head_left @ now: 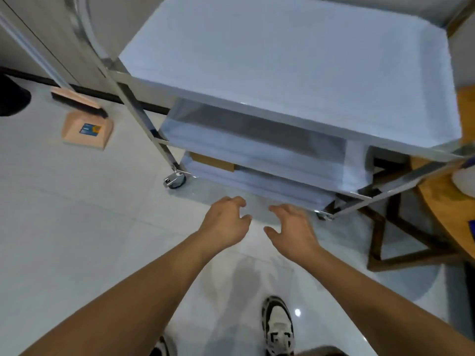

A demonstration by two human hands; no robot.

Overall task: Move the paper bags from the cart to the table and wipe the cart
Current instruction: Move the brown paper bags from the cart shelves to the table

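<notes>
1. The cart (295,80) stands on the floor (77,214) at the centre, with three shelves stacked one above another. Its top shelf shows nothing on it.
2. A brown paper bag (213,161) lies flat at the left end of the bottom shelf, mostly hidden under the middle shelf. Whether more bags lie there cannot be told.
3. The left hand (226,222) and right hand (290,224) hang side by side, near the bottom shelf edge, fingers loosely spread and slightly curled, holding nothing. This low, paired position suits a two-handed reach under the shelf.
4. The wooden counter (437,201) sits just right of the cart, close enough for a short transfer.
5. A dustpan (87,129) rests on the floor at far left, apart from the cart.
</notes>
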